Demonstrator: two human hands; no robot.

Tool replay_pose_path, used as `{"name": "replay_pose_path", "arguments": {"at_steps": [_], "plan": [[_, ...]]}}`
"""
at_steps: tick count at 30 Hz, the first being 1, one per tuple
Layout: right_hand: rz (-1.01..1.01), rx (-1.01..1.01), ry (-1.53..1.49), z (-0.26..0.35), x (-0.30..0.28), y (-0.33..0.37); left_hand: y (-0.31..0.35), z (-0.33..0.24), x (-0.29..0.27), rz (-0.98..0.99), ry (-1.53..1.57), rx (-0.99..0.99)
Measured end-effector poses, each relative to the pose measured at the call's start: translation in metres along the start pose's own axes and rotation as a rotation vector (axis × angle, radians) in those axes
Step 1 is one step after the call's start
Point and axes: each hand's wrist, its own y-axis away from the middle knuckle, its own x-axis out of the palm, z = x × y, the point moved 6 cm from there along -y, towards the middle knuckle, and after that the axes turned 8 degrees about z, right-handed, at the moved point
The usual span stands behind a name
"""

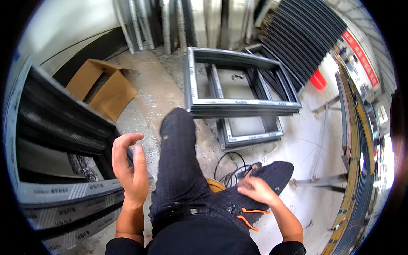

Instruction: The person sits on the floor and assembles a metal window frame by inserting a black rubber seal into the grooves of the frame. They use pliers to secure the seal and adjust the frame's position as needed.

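My left hand (131, 172) is raised beside my left knee, near the stacked dark window frames (68, 193) at the left. Its fingers curve, thumb and forefinger stay apart, and nothing is between them. Over my right thigh hovers or rests my right hand (258, 190), its fingers loosely bent and apart, with no object seen in it. A pair of pliers with orange handles (248, 220) lies on my lap, just below the right hand. Ahead of my knees stands a stack of grey rectangular frames (246, 102) with labelled protective film.
An open cardboard box (111, 95) sits at the far left. Black cable (225, 170) coils on the floor between my legs. Long profiles (355, 161) lie on a rack at the right. A red bucket (318, 80) and dark ribbed panels (299, 38) stand at the back right.
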Motion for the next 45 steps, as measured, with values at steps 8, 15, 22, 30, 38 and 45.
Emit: {"name": "replay_pose_path", "arguments": {"at_steps": [8, 15, 22, 30, 38, 45], "plan": [[-0.081, 0.016, 0.475, -0.003, 0.055, 0.047, -0.044, 0.0, 0.143, 0.413, -0.083, 0.084], [-0.018, -0.026, -0.13, -0.054, -0.006, 0.009, -0.061, 0.052, 0.247, 0.684, -0.171, 0.136], [-0.058, 0.229, -1.46, -0.184, -0.079, -0.111, -0.038, 0.166, 0.337, 1.203, -0.199, -0.12], [-0.162, 0.921, -0.645, -0.46, 0.048, -0.169, -0.015, 0.204, 0.377, 1.498, -0.315, -0.189], [0.238, 0.919, -0.217, -0.45, 0.122, -0.182, -0.012, 0.222, 0.395, 1.527, -0.479, -0.217], [0.226, 1.213, -0.495, -0.471, 0.144, -0.154, -0.005, 0.225, 0.4, 1.535, -0.47, -0.226]]}}
